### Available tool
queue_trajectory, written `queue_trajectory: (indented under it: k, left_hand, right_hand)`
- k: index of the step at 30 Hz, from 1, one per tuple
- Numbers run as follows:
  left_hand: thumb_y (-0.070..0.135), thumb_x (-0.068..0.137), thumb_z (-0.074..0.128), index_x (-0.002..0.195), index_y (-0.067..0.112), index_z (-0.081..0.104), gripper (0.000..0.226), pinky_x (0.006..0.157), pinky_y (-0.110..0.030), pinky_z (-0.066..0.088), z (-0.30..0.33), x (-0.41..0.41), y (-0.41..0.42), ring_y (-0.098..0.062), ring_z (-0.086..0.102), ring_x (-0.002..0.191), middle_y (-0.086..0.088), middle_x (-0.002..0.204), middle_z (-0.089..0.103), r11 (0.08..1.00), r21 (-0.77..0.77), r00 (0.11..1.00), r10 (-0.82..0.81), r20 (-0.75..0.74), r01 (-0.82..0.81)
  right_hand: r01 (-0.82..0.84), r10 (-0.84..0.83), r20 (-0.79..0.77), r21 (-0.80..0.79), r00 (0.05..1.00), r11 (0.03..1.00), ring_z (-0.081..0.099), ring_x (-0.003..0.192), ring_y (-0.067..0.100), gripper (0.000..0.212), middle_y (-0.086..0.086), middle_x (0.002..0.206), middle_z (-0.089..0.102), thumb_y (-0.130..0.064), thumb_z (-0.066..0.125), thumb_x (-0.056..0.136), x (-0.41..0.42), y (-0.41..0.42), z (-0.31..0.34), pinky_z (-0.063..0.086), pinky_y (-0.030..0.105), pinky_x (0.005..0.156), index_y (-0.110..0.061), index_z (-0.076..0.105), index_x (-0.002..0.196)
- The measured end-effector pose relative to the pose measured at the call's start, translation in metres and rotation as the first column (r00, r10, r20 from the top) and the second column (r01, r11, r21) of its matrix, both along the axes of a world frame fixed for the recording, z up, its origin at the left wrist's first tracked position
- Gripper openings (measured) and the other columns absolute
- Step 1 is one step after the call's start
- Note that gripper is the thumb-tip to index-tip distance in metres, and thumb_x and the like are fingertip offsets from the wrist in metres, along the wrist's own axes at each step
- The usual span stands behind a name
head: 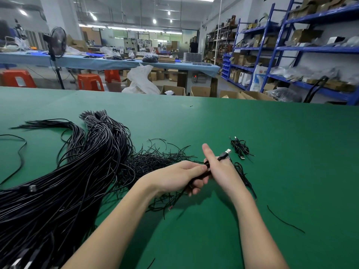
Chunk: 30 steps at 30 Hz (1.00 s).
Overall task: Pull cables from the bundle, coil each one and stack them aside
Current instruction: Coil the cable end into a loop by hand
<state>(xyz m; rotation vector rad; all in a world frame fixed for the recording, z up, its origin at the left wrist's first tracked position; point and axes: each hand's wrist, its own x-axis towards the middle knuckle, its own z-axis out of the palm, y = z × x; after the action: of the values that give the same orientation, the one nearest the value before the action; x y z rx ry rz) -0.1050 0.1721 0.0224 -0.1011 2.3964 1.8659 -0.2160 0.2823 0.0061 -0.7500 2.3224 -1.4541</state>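
A thick bundle of cables (64,181) fills the green table (272,152) from about 7 to 10 o'clock. The strands are thin, black and glossy, lying side by side in a long sweep that narrows toward its far end, where the tips fan out in loose tufts. At the bundle's near right edge the strands fray into a tangle of short stray ends reaching toward the hands.

Near the centre of the view, the left hand (182,176) is closed around a single black cable (206,167), fingers curled under and thumb pressed on top. The right hand (217,167) meets it just at 3 o'clock of the left, with the same cable pinched against its palm side; its forefinger points straight away toward 12 o'clock. The cable's USB plug (227,152), silver-tipped with a black moulded body, sticks out past the right hand at about 1 o'clock. The rest of the cable trails below the left hand and loops down the right wrist.

At about 2 o'clock from the hands, just apart from them, lies a small coiled cable (240,148) with a plug at each end. A short loose strand (285,220) lies at 4 o'clock.
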Motion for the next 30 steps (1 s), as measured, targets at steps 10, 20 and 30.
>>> queue_trajectory:
  k: [10, 20, 30]
  left_hand:
    - [0.031, 0.111, 0.033, 0.090, 0.014, 0.050, 0.032, 0.057, -0.021, 0.039, -0.005, -0.001, -0.007, -0.012, 0.047, 0.063, 0.007, 0.065, 0.040, 0.974, 0.190, 0.991, 0.129, -0.037, -0.120]
    - [0.033, 0.110, 0.034, 0.095, 0.008, 0.057, 0.037, 0.059, -0.026, 0.037, -0.010, 0.002, -0.011, -0.014, 0.045, 0.060, 0.004, 0.065, 0.038, 0.969, 0.245, 0.999, 0.039, 0.021, -0.043]
    - [0.037, 0.109, 0.036, 0.097, 0.007, 0.058, 0.039, 0.060, -0.024, 0.038, -0.008, 0.004, -0.016, -0.015, 0.046, 0.062, 0.004, 0.067, 0.038, 0.947, 0.320, 0.999, -0.017, 0.045, 0.002]
  right_hand:
    - [-0.087, 0.199, 0.313, -0.337, 0.929, 0.938, 0.044, 0.054, 0.006, 0.035, -0.001, 0.084, 0.066, -0.049, 0.074, 0.084, -0.002, 0.010, 0.001, 0.032, 0.015, 0.044, -0.018, 0.072, 0.098]
    - [-0.090, 0.263, 0.360, -0.432, 0.895, 0.897, 0.047, 0.058, 0.006, 0.013, -0.007, 0.073, 0.064, -0.029, 0.068, 0.094, -0.007, 0.016, -0.001, 0.038, 0.014, 0.045, -0.020, 0.066, 0.084]
    - [-0.137, 0.274, 0.288, -0.420, 0.918, 0.897, 0.058, 0.068, 0.000, 0.005, -0.014, 0.080, 0.067, -0.041, 0.075, 0.080, -0.002, 0.020, 0.008, 0.036, 0.029, 0.065, -0.037, 0.075, 0.079]
